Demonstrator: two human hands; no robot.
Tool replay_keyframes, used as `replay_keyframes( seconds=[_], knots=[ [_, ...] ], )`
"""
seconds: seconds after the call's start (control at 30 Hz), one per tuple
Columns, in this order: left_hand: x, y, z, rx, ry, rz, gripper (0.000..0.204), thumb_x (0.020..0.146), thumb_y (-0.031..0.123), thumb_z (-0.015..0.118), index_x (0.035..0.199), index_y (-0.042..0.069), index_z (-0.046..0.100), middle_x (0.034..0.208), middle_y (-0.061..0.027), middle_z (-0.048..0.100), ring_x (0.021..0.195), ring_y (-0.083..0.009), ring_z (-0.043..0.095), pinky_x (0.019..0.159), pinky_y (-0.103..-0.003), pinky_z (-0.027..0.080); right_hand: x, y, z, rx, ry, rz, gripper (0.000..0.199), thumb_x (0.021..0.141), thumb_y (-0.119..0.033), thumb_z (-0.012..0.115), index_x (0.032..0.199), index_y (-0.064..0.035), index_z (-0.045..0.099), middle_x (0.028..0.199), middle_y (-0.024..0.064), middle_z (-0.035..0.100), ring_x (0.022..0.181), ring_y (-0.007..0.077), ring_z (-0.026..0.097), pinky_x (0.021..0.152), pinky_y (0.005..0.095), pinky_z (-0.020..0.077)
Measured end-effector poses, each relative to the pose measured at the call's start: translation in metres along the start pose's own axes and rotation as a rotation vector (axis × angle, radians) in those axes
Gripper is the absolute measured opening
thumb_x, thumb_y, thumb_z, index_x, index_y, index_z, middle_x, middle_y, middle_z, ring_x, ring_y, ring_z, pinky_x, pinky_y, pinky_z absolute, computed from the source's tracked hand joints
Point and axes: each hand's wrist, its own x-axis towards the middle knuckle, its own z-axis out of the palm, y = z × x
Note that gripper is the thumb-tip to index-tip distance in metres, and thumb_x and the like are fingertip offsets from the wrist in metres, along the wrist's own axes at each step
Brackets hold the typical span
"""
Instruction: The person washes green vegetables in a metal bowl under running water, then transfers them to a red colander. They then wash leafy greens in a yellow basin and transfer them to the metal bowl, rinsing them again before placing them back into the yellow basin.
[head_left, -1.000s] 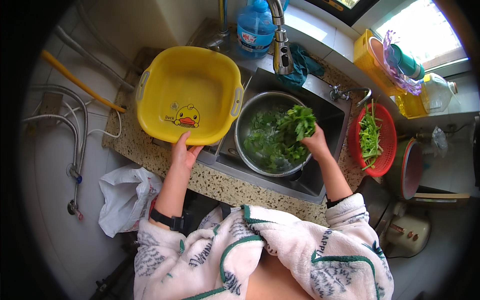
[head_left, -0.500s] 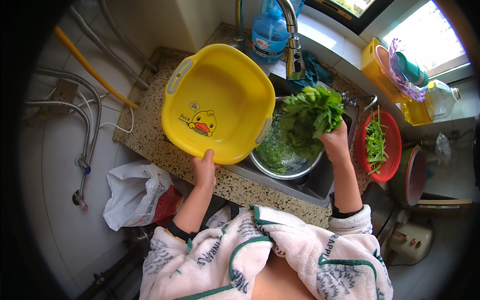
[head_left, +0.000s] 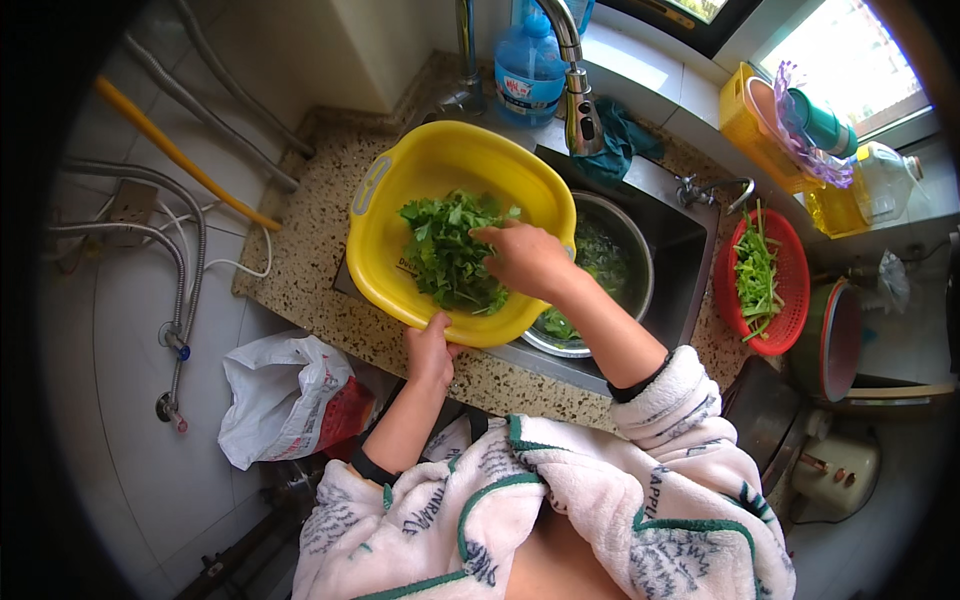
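A yellow plastic basin (head_left: 545,195) is tilted toward me over the counter and the sink's left part. My left hand (head_left: 431,352) grips its near rim. A clump of celery leaves (head_left: 450,250) lies inside the basin. Over the clump's right side is my right hand (head_left: 525,260), its fingers reaching out and touching the leaves; some fingertips are hidden. To the right, partly behind the basin and my right forearm, a round metal bowl (head_left: 648,262) stands in the sink, with water and more green leaves in it.
The steel sink (head_left: 685,262) has a pull-out tap (head_left: 582,115) hanging above. A red basket (head_left: 800,275) of cut green stalks sits to its right. A blue bottle (head_left: 530,75) and teal cloth (head_left: 620,140) are behind. A white plastic bag (head_left: 280,395) hangs below the counter.
My right hand has moved left from above the metal bowl to the basin, and the celery leaves it held now lie there. The basin has shifted slightly right and nearer.
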Motion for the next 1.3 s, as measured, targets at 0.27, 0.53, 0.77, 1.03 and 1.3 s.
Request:
replay_keyframes(
  seconds=[0.27,0.53,0.77,1.03,1.3],
  knots=[
    [0.003,-0.014,0.005,0.125,-0.04,0.07,0.025,0.081,0.002,0.051,0.105,0.0,0.047,0.091,-0.0103,0.055,0.071,-0.0198,0.062,0.047,-0.029,0.054,-0.02,-0.002,-0.011,-0.162,0.273,-0.097,0.05,0.081,-0.01,0.05,0.13,-0.0168,0.047,0.084,0.0101,0.062,0.077,0.0305,0.061,0.065,0.0423,0.0475],
    [0.0,-0.005,0.005,0.104,-0.061,0.022,0.028,0.08,0.003,0.052,0.107,-0.001,0.046,0.094,-0.0117,0.056,0.073,-0.0224,0.063,0.05,-0.032,0.056,-0.026,0.019,0.003,-0.322,0.388,-0.237,0.014,0.083,-0.021,0.06,0.091,-0.0101,0.059,0.073,0.0076,0.06,0.065,0.0268,0.057,0.059,0.0385,0.0446],
    [0.002,0.011,-0.012,0.058,-0.021,0.01,0.033,0.078,0.003,0.052,0.11,0.002,0.046,0.097,-0.0112,0.056,0.084,-0.027,0.063,0.064,-0.04,0.058,-0.03,0.075,0.002,0.597,0.756,-0.071,0.029,0.079,-0.019,0.072,0.07,-0.0056,0.048,0.064,0.0013,0.053,0.052,0.0113,0.05,0.048,0.0231,0.038],
    [0.003,0.039,-0.048,-0.001,0.047,0.054,0.032,0.077,0.004,0.054,0.109,0.005,0.05,0.096,-0.0068,0.056,0.083,-0.0224,0.062,0.06,-0.035,0.057,-0.031,0.25,0.108,0.872,0.577,0.752,0.028,0.09,-0.016,0.05,0.114,-0.0036,0.053,0.093,0.0147,0.064,0.075,0.0235,0.065,0.066,0.0323,0.0509],
    [-0.001,0.051,-0.051,-0.054,0.103,0.037,0.036,0.078,0.002,0.053,0.113,0.006,0.05,0.099,-0.006,0.058,0.087,-0.0209,0.062,0.067,-0.034,0.055,0.021,0.328,0.169,0.748,0.671,0.898,0.042,0.09,-0.034,0.045,0.125,-0.013,0.053,0.124,0.0156,0.054,0.118,0.0313,0.048,0.098,0.0364,0.0366]
  ],
)
